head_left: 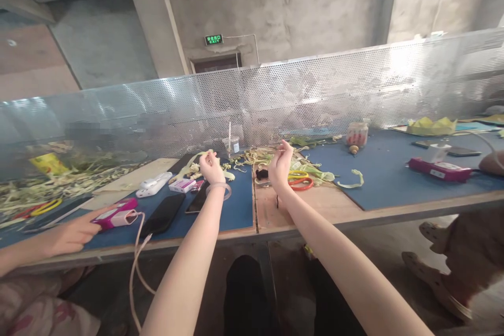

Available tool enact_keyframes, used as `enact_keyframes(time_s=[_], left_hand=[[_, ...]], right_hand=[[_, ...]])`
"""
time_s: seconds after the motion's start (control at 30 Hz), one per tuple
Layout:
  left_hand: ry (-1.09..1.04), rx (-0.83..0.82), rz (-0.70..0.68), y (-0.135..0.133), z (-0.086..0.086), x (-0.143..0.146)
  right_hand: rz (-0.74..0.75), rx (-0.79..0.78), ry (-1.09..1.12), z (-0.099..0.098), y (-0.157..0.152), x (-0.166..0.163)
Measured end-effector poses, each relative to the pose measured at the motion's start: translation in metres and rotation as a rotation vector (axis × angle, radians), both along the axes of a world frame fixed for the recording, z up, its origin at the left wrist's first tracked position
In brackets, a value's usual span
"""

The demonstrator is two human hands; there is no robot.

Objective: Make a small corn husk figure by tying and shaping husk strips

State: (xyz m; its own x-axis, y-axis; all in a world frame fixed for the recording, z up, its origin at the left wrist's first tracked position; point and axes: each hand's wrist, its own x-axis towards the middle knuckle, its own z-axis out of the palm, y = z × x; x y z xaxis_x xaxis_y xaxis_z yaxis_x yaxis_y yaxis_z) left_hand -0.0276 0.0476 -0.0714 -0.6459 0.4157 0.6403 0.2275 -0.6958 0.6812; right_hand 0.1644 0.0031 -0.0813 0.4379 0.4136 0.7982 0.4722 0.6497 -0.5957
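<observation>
My left hand [212, 168], with a clear bangle at the wrist, is raised over the table with its fingers curled in. Whatever they may hold is hidden. Beside it lie pale green plant strips [185, 169]. To the right, my right hand [280, 165] is raised with its fingers stretched out, and nothing shows in it. Scissors with orange and yellow handles [302, 184] lie just right of that hand. Behind both hands is a heap of dried plant scraps [255, 156]. A curled pale strip [354, 179] lies farther right.
A perforated metal screen [295, 100] runs along the table's back. Left of me are a black phone [164, 212], a white device [154, 184] and another person's hand [74, 231] at a pink device [116, 212]. A second pink device [439, 169] and a jar [357, 134] stand right.
</observation>
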Motion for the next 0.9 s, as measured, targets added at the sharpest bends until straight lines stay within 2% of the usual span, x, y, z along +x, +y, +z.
enact_keyframes(time_s=[0.07, 0.17, 0.2, 0.3, 0.4, 0.5, 0.6, 0.67, 0.77, 0.9], left_hand=[[0.132, -0.110, -0.115, -0.001, -0.004, 0.007], [0.521, -0.503, -0.432, 0.000, -0.016, 0.017], [0.640, -0.588, -0.497, 0.001, -0.020, 0.019], [0.749, -0.590, -0.507, 0.005, -0.028, 0.022], [0.691, -0.588, -0.458, 0.005, -0.027, 0.022], [0.586, -0.563, -0.555, 0.001, -0.021, 0.025], [0.575, -0.537, -0.670, -0.004, -0.017, 0.028], [0.590, -0.531, -0.709, -0.006, -0.015, 0.029], [0.524, -0.550, -0.742, -0.006, -0.014, 0.027], [0.243, -0.528, -0.787, -0.007, -0.010, 0.024]], right_hand=[[-0.043, -0.103, -0.112, -0.004, 0.005, -0.001], [-0.083, -0.422, -0.425, -0.016, 0.013, -0.005], [-0.083, -0.526, -0.533, -0.020, 0.016, -0.006], [-0.047, -0.701, -0.759, -0.032, 0.020, -0.009], [-0.070, -0.709, -0.813, -0.033, 0.021, -0.008], [-0.092, -0.605, -0.772, -0.026, 0.021, -0.007], [0.004, -0.405, -0.794, -0.020, 0.022, -0.010], [0.088, -0.327, -0.808, -0.018, 0.023, -0.011], [0.125, -0.335, -0.760, -0.020, 0.026, -0.011], [0.035, -0.465, -0.732, -0.023, 0.027, -0.009]])
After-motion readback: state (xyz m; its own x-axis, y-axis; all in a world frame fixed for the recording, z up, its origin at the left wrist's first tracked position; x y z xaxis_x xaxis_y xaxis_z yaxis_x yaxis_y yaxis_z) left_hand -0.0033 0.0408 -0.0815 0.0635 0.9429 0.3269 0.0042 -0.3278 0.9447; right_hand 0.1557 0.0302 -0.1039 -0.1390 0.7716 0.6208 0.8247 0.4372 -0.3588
